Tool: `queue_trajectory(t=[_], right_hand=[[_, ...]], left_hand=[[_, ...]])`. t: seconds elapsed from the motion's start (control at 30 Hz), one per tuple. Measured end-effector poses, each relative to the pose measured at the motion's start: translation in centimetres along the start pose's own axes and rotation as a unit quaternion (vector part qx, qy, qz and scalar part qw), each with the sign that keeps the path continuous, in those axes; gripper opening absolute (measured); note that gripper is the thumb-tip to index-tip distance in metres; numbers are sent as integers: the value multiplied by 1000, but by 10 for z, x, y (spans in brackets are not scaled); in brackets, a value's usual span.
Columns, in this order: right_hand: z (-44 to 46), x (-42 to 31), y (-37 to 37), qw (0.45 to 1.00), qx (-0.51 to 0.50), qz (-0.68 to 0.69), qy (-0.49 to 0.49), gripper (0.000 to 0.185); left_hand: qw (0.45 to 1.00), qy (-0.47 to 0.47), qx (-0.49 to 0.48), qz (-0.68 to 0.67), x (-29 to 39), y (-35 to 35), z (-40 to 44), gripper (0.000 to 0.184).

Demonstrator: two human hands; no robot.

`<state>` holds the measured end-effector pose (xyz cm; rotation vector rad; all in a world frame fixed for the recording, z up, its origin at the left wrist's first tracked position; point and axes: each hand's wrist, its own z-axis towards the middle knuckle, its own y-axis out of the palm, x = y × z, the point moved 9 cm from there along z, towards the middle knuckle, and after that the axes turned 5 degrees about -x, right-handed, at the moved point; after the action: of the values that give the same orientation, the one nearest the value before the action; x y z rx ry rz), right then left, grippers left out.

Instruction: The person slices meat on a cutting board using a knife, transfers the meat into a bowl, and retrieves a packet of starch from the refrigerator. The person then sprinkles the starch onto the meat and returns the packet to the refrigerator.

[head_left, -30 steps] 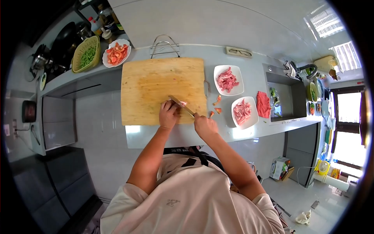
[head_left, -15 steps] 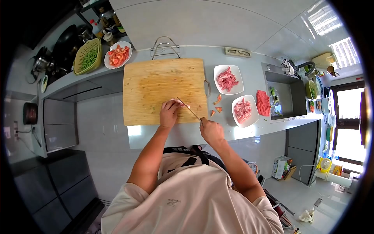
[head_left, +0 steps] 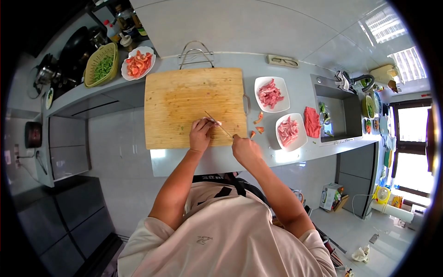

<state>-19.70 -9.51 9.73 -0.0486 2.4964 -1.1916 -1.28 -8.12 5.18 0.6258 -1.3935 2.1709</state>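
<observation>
On the wooden cutting board (head_left: 194, 90), my left hand (head_left: 200, 135) presses down with curled fingers on a small piece of pale pink meat (head_left: 218, 123). My right hand (head_left: 246, 151) is closed around the handle of a knife (head_left: 219, 125). The blade slants up and left across the meat, close beside my left fingertips. Part of the meat is hidden by the fingers and blade.
Right of the board are a white bowl of red meat strips (head_left: 270, 94), a white bowl of paler slices (head_left: 289, 132), orange scraps (head_left: 259, 130), a red cloth-like item (head_left: 312, 122) and a sink (head_left: 347, 113). Cut tomatoes (head_left: 138, 63) and a green-bean basket (head_left: 101, 65) stand left.
My right hand and the knife have shifted slightly to the left, so the blade crosses the meat nearer my left fingers. My left hand stays in about the same spot.
</observation>
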Motion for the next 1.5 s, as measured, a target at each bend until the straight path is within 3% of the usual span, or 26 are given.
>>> queue_trajectory(t=[0.13,0.23,0.5,0.77,0.93,1.5], right_hand=[[4,2,3,1000,3,-11,-15,20],[-14,9,0,998,-55,-32,22,25],[24,-16,12,1000,-1,-7,-19,25],[-7,37,15,999,29,29,5,22],[-21,34,3,998,45,44,13,23],[-25,7,-1,999,-22,21,28,25]], left_hand=[[1000,-18,-8,-1,-4,3,-3,32],[1000,-17,7,9,-5,0,0,34],[1000,-16,11,-1,-4,3,-2,31],[998,-26,28,-41,1,-6,-3,30],[999,3,28,-46,1,-6,-2,30],[1000,-12,3,-19,-5,1,-3,32]])
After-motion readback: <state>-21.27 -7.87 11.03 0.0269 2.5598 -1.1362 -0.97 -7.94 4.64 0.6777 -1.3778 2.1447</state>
